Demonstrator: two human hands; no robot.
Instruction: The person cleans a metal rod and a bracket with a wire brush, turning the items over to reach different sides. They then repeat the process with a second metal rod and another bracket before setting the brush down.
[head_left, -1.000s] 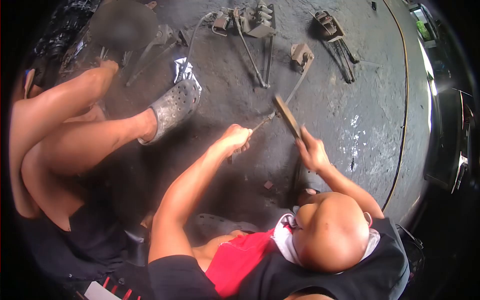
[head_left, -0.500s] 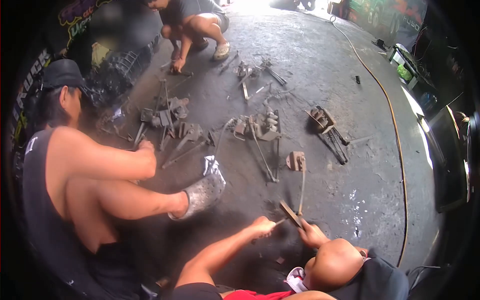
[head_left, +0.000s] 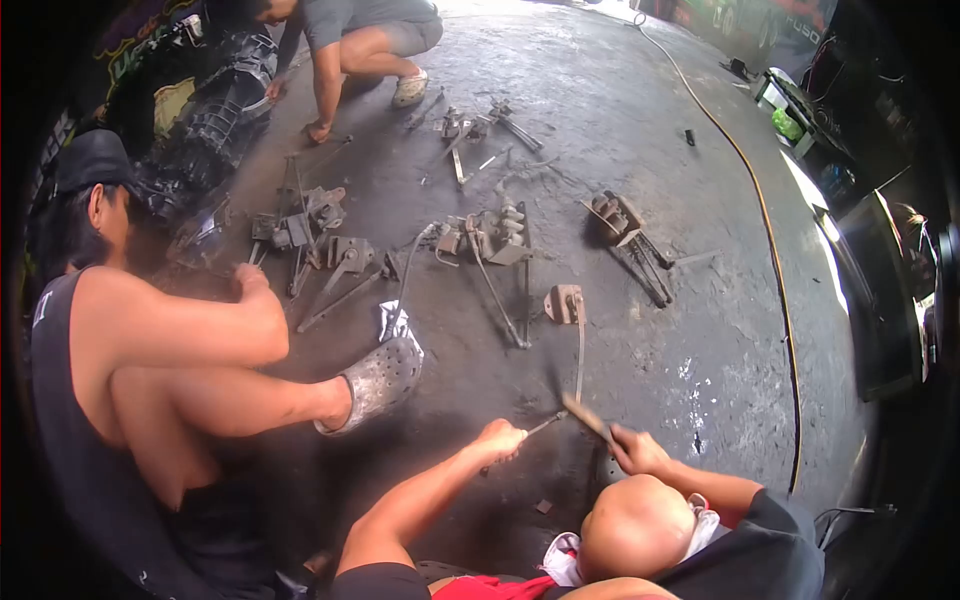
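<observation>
Near the bottom centre, my left hand (head_left: 500, 441) is closed round a thin metal rod (head_left: 543, 425), whose far end lies by the tip of a flat tool. My right hand (head_left: 640, 451) grips this flat, brush-like tool (head_left: 587, 414), slanting up to the left; its exact kind is unclear. Just beyond stands a rusty bracket (head_left: 565, 304) with a long thin arm (head_left: 581, 358) reaching down towards both tools. Whether they touch is hard to make out. A rounded bare form, perhaps a knee, and white cloth are below my right hand.
Greasy linkages (head_left: 500, 235) and another bracket assembly (head_left: 615, 220) lie on the dark floor (head_left: 700, 350). One co-worker (head_left: 180, 310) sits at left, a clog extended; another (head_left: 370, 40) squats at the back. A yellow hose (head_left: 770, 225) runs along the right.
The view has shifted, so the floor parts appear farther left. My right hand and its tool have changed angle. The back co-worker now leans left, one hand on the floor.
</observation>
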